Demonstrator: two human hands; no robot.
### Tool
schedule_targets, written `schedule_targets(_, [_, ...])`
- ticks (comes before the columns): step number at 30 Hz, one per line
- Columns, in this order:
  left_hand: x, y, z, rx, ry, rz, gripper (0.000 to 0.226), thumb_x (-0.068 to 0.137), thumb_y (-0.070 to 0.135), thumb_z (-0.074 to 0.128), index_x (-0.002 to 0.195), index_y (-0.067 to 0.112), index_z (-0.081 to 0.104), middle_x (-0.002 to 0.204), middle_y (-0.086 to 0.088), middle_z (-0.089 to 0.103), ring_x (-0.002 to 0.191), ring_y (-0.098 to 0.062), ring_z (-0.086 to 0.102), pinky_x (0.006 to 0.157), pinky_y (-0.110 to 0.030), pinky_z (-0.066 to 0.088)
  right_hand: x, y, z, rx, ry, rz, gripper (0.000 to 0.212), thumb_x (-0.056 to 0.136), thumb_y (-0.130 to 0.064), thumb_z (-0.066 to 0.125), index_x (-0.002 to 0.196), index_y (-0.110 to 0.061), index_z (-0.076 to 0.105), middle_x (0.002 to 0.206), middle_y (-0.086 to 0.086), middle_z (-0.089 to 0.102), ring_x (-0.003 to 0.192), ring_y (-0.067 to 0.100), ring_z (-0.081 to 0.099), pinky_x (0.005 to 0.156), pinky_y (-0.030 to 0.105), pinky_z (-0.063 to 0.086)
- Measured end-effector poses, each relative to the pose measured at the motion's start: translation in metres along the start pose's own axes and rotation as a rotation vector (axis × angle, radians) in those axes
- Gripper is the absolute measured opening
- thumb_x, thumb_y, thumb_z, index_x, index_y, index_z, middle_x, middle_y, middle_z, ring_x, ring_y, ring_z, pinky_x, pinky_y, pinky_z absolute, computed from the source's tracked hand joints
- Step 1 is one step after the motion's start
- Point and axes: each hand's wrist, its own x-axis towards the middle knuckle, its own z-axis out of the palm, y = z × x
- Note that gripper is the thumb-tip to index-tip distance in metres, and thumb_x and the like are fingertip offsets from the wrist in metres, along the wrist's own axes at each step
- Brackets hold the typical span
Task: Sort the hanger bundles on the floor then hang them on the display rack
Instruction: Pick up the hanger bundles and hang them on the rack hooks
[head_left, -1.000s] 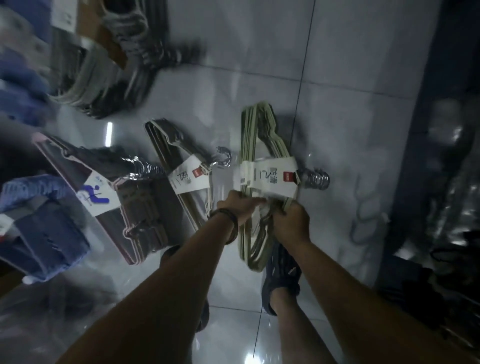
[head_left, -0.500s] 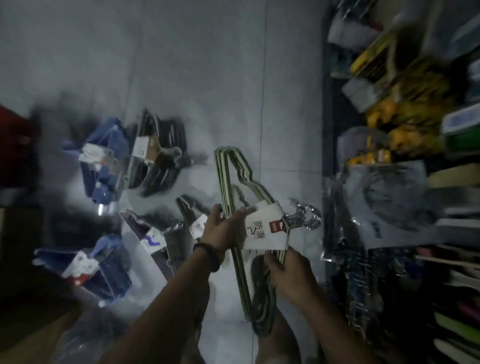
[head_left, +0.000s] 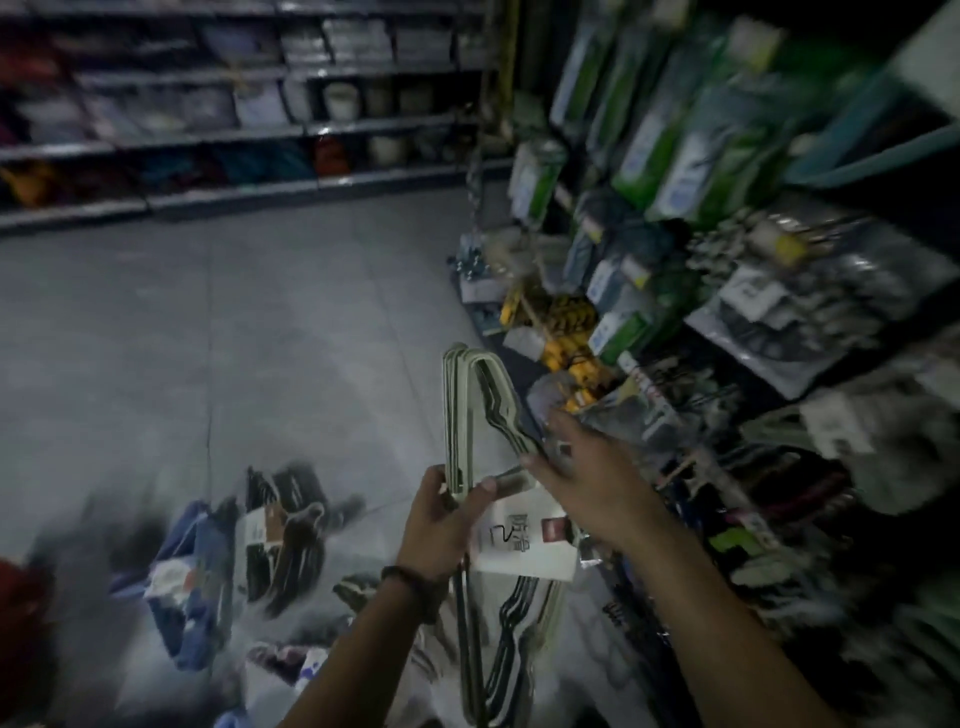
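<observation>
The left hand (head_left: 441, 525) grips the hanger bundle (head_left: 457, 426) near its middle, its long axis almost upright, and the right hand (head_left: 592, 483), fingers straight and spread, lies on the side nearer the display rack (head_left: 737, 499).

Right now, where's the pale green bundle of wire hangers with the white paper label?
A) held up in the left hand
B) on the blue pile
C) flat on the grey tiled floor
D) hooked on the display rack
A: the left hand grips the pale green hanger bundle by its straight edge, clear of the floor; the right hand is open beside it.
</observation>
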Motion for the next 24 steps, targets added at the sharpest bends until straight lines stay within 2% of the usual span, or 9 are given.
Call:
schedule_targets(2, [-0.023,0.018,0.026,0.022,-0.071,0.047,0.029,0.095,0.024,0.076,0.115,0.013,0.058,0.11,-0.019,0.077,0.104,-0.041,0.074,0.087,-0.063,0.059,-0.02,-0.001,-0.02,-0.028,0.08,-0.014,0.051,0.102,-0.054,0.055,0.145,-0.027,0.05,0.133,0.009,0.067,0.116,0.032,0.065,0.089,0.042,0.057])
schedule_targets(4, [-0.044,0.036,0.052,0.059,-0.142,0.118,0.032,0.092,0.023,0.077,0.116,0.017,0.057,0.11,-0.018,0.076,0.104,-0.037,0.074,0.085,-0.053,0.061,-0.042,0.005,-0.042,-0.064,0.222,-0.033,0.021,0.105,-0.046,0.053,0.108,-0.026,0.057,0.094,0.009,0.068,0.086,0.033,0.067,0.07,0.041,0.055])
schedule_targets(5, [-0.053,0.044,0.067,0.085,-0.184,0.165,0.034,0.091,0.023,0.078,0.118,0.018,0.058,0.11,-0.015,0.076,0.103,-0.032,0.075,0.082,-0.045,0.062,-0.054,0.011,-0.054,-0.084,0.286,-0.028,0.021,0.106,-0.043,0.053,0.099,-0.024,0.055,0.084,0.008,0.065,0.078,0.033,0.065,0.065,0.04,0.053])
schedule_targets(8, [-0.079,0.066,0.11,0.227,-0.256,0.325,0.028,0.091,0.027,0.076,0.117,0.02,0.065,0.107,0.0,0.077,0.101,-0.016,0.074,0.084,-0.032,0.058,-0.097,0.041,-0.095,-0.09,0.406,-0.017,0.019,0.107,-0.039,0.051,0.104,-0.022,0.06,0.077,0.005,0.066,0.068,0.029,0.064,0.06,0.042,0.053])
schedule_targets(10, [-0.097,0.076,0.142,0.229,-0.23,0.414,0.023,0.092,0.033,0.071,0.107,0.015,0.072,0.099,-0.001,0.078,0.096,-0.017,0.074,0.083,-0.032,0.058,-0.129,0.067,-0.122,-0.045,0.436,-0.016,0.016,0.108,-0.034,0.051,0.102,-0.022,0.058,0.067,-0.001,0.057,0.057,0.022,0.057,0.052,0.039,0.045])
schedule_targets(13, [-0.123,0.082,0.2,0.202,-0.237,0.458,0.046,0.089,0.052,0.066,0.115,0.015,0.071,0.107,0.0,0.078,0.101,-0.017,0.074,0.089,-0.031,0.059,-0.181,0.101,-0.159,-0.081,0.476,0.011,0.015,0.108,-0.032,0.053,0.099,-0.021,0.06,0.068,-0.001,0.059,0.058,0.022,0.058,0.055,0.043,0.047])
schedule_targets(16, [-0.14,0.076,0.262,0.283,-0.309,0.488,0.064,0.086,0.08,0.058,0.128,0.032,0.064,0.122,0.009,0.072,0.116,-0.014,0.067,0.102,-0.042,0.054,-0.23,0.136,-0.18,-0.085,0.503,0.056,0.018,0.107,-0.037,0.051,0.097,-0.024,0.056,0.069,-0.003,0.059,0.063,0.026,0.06,0.059,0.042,0.049])
schedule_targets(21, [-0.186,0.057,0.357,0.3,-0.405,0.455,0.041,0.087,0.072,0.05,0.092,0.035,0.068,0.091,0.011,0.074,0.098,-0.013,0.071,0.087,-0.034,0.056,-0.307,0.18,-0.22,-0.109,0.561,0.154,0.032,0.103,-0.058,0.046,0.107,-0.026,0.053,0.084,0.0,0.068,0.073,0.027,0.067,0.067,0.044,0.056])
schedule_targets(24, [-0.213,0.049,0.405,0.315,-0.537,0.467,0.041,0.088,0.063,0.048,0.093,0.032,0.075,0.089,0.006,0.078,0.088,-0.012,0.074,0.085,-0.041,0.059,-0.35,0.199,-0.241,-0.152,0.743,0.177,0.042,0.098,-0.065,0.047,0.114,-0.026,0.049,0.092,-0.003,0.065,0.077,0.022,0.066,0.066,0.043,0.057])
